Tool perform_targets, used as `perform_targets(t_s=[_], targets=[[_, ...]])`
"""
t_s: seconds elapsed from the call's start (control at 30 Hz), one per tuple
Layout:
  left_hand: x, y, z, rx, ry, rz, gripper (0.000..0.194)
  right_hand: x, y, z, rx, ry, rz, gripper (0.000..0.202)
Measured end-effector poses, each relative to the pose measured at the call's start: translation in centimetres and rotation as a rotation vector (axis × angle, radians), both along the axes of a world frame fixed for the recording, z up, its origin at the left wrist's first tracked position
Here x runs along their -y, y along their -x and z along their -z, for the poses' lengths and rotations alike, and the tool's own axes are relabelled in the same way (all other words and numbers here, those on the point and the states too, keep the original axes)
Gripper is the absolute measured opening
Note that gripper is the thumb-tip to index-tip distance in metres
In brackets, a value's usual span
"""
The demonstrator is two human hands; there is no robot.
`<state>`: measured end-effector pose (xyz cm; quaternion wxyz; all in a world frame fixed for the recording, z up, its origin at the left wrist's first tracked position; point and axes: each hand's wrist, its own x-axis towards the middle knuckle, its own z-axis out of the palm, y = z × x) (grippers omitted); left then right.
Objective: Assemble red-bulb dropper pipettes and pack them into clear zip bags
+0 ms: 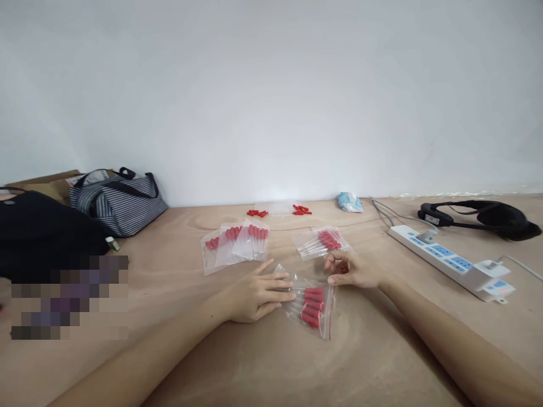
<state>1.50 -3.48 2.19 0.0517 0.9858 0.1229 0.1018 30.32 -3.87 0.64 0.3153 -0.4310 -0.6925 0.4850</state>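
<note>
A clear zip bag (313,305) holding several red-handled tools lies on the table in front of me. My left hand (261,291) rests flat with fingers spread, its fingertips on the bag's left end. At the bag's upper right corner, the thumb and forefinger of my right hand (350,271) pinch the edge near the red zip line. Three overlapping bags of red-handled tools (252,240) lie beyond my left hand. Another filled bag (324,242) lies just beyond my right hand.
Loose red-handled tools (302,210) lie near the wall. A blue packet (350,202), a white power strip (445,257) with cables and a black headset (479,217) are at right. A striped bag (123,203), black cloth (46,237) and small bottle (112,243) are at left.
</note>
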Motion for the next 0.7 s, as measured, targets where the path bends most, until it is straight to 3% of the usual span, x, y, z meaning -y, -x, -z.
perform_targets(t_s=[0.17,0.33,0.53,0.7], targets=[[-2.3,-1.7,0.1,-0.016,-0.124,0.030,0.037,0.7,1.0,0.0,0.084,0.196,0.008,0.031],[-3.8,-1.6,1.2,0.124,-0.162,-0.209,0.030,1.5,3.5,0.4,0.053,0.276,0.052,0.032],[-3.5,-0.9,2.2,0.462,-0.077,-0.349,0.022,-1.0,5.6,1.2,-0.060,0.069,0.262,0.031],[-3.0,-1.1,2.0,0.476,-0.010,-0.386,0.018,-4.1,6.5,1.5,0.058,-0.118,0.433,0.023]])
